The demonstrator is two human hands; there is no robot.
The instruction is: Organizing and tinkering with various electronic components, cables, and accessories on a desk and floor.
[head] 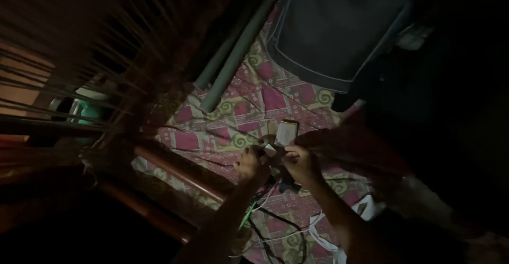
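Light: very dim; only the middle of the view is readable.
Left hand (pixel 249 164): fingers curled in, tips pinched on a small pale piece (pixel 270 150) held between both hands.
Right hand (pixel 301 163): fingers also curled closed, meeting the left hand at the same small pale piece (what the piece is cannot be told in this light).
Small pale piece: raised just above the cloth, at the fingertips of both hands, directly below the flat packet.
Flat packet (pixel 286 133): a pale rectangular thing with a shiny face, lying on the cloth just beyond the fingertips, tilted slightly.
Patterned cloth (pixel 249 105): pink and cream with yellow-green scrolls, spread under the hands and everything near them.
Cords (pixel 275 227): thin dark and white leads, with one green strand, trailing across the cloth below the wrists toward the bottom edge.
Dark fabric (pixel 328 30): a grey-blue piece with a stitched edge, lying at the top of the cloth, well apart from the hands.
Grey poles (pixel 233 62): two long rods side by side, running diagonally from the top middle down onto the cloth.
Wooden rail (pixel 180 174): a reddish-brown bar along the left edge of the cloth, near the left forearm.
Slats (pixel 79 57): thin wooden strips fanning out at upper left, mostly in shadow.
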